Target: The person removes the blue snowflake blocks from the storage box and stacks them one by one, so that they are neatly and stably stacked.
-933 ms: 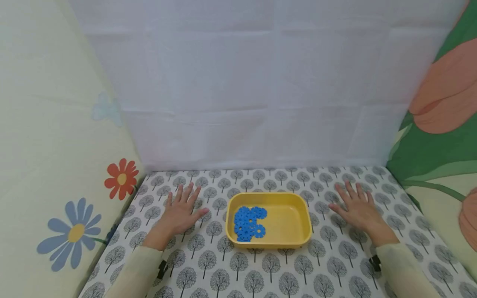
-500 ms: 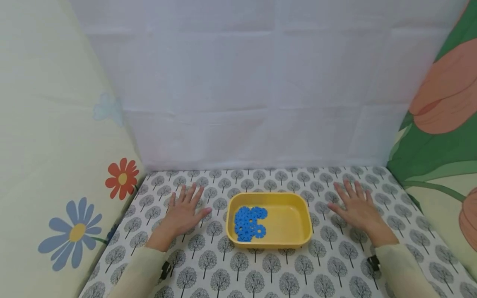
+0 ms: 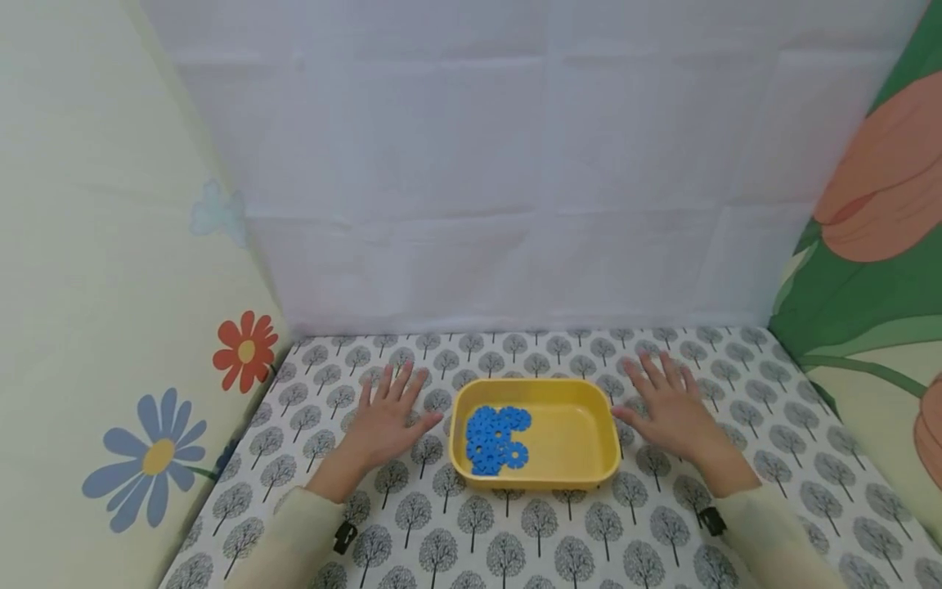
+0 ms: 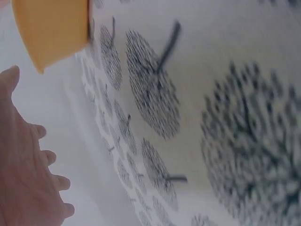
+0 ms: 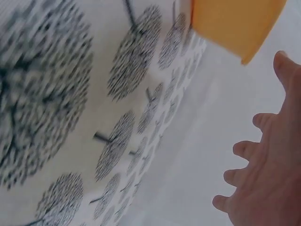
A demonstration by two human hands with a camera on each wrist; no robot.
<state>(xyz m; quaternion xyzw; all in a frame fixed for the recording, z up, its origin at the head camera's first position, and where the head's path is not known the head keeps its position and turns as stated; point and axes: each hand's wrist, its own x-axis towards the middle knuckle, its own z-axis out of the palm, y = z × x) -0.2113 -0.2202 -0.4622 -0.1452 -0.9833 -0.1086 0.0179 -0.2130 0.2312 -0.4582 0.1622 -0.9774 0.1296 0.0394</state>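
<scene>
A yellow tray (image 3: 567, 474) stands mid-table in the head view. Piled in its left part are several blue flower-shaped discs (image 3: 489, 438). My left hand (image 3: 383, 425), fingers spread, is just left of the tray and holds nothing. On the other side, my right hand (image 3: 673, 413) is spread too, its thumb close to the tray's right rim. In the left wrist view the tray's side (image 4: 54, 33) shows above the left hand (image 4: 28, 169). The right wrist view has the tray's side (image 5: 235, 28) apart from the right hand (image 5: 273, 150).
A white cloth printed with grey trees (image 3: 508, 556) covers the table. Behind it hangs a plain white sheet (image 3: 471, 164). Flower-patterned cloths stand at the left (image 3: 88, 286) and the right (image 3: 861, 327).
Both hands have moved inward toward the tray, the left one rightward and the right one leftward. The tray and the blue discs keep their places.
</scene>
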